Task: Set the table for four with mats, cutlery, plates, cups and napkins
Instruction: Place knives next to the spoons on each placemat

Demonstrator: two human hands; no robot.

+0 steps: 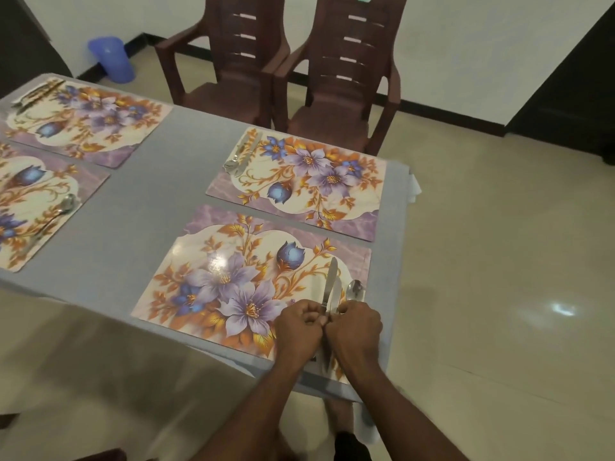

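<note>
Both hands, the left (298, 322) and the right (354, 322), pinch together on the knife (329, 287) at the near mat's (206, 284) right edge, beside the spoon (355, 290). A careless nudge could skew the cutlery or slide the glossy mat toward the counter (159, 181) edge.

Two dark brown plastic chairs (279, 78) stand side by side by a white wall (482, 44). The floor (499, 261) is shiny and pale. A blue bucket (111, 61) sits there.
</note>
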